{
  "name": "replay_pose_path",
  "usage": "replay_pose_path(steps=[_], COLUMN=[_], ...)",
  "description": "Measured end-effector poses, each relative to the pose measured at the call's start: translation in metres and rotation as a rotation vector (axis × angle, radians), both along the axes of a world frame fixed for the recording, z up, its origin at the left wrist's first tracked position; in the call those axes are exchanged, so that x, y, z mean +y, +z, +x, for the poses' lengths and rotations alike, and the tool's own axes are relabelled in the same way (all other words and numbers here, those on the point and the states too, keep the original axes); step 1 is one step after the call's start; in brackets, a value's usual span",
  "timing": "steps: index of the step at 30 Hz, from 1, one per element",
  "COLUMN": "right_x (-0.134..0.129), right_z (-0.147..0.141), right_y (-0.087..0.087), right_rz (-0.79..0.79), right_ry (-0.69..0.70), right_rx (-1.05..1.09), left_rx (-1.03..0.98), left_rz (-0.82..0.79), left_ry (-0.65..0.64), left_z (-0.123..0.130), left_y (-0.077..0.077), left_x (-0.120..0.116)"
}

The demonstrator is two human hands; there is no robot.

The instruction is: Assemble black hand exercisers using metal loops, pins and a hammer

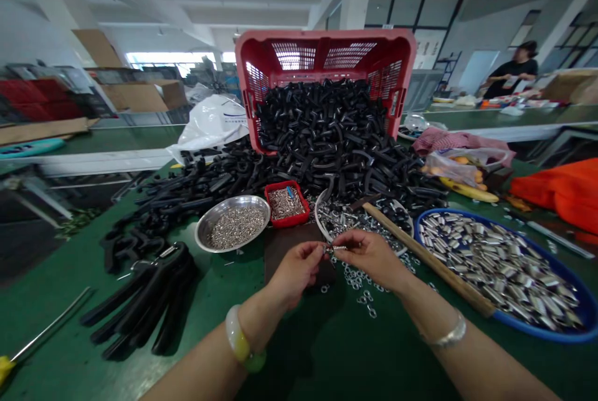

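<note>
Landmark: tipped crate [324, 46], on the counter [60, 351], mouth forward. Plastic grips [327, 139] spill from it, forward and left. Before it, steel bowl of screws [224, 205]; small tray of screws [289, 221] just right of bowl. Loose nuts [364, 295] nearer still. Further right, oval basin of metal sleeves [577, 292], wooden stick [427, 259] across its rim. Plastic sack [212, 124] left of crate.

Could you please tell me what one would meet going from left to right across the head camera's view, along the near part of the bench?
Black plastic parts → steel bowl of small metal pieces → left hand → small threaded bolt → right hand → blue tray of metal sleeves
</note>
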State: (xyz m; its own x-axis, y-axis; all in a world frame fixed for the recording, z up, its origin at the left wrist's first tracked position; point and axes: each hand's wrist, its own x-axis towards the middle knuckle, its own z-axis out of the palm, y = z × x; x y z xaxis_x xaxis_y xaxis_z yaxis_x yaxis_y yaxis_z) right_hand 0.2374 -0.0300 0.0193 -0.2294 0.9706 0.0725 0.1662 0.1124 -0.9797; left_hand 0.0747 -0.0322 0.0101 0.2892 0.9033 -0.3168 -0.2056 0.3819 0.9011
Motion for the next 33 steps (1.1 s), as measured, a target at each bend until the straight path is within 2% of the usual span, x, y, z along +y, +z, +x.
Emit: replay_pose_path(steps=[5,10,15,22,25,29,33], right_x=[0.010,0.011,0.012,0.007,0.004,0.007,0.012], right_z=[-0.007,-0.010,-0.008,-0.011,-0.013,-0.009,-0.001], right_y=[-0.007,-0.011,-0.011,-0.010,-0.006,-0.010,-0.016], right_rz=[0.046,-0.021,-0.020,-0.035,-0.043,-0.106,-0.243], right_ry=[-0.068,-0.087,-0.109,-0.110,-0.101,-0.065,-0.005], right_rx=[0.074,0.109,0.162,0.266,0.233,0.233,0.237], left_rx=[0.013,0.070,0.100,0.137,0.121,0.059,-0.078], left_rz=[-0.006,0.017,0.021,0.074,0.092,0.075,0.037], left_ry=[0.015,0.053,0.063,0.120,0.133,0.129,0.125], left_z=[-0.007,-0.005,-0.002,-0.001,-0.001,-0.002,-0.001], left_y=[-0.001,-0.004,-0.006,0.003,0.004,-0.003,-0.015], left_x=[0.005,0.006,0.004,0.002,0.002,0.001,-0.001])
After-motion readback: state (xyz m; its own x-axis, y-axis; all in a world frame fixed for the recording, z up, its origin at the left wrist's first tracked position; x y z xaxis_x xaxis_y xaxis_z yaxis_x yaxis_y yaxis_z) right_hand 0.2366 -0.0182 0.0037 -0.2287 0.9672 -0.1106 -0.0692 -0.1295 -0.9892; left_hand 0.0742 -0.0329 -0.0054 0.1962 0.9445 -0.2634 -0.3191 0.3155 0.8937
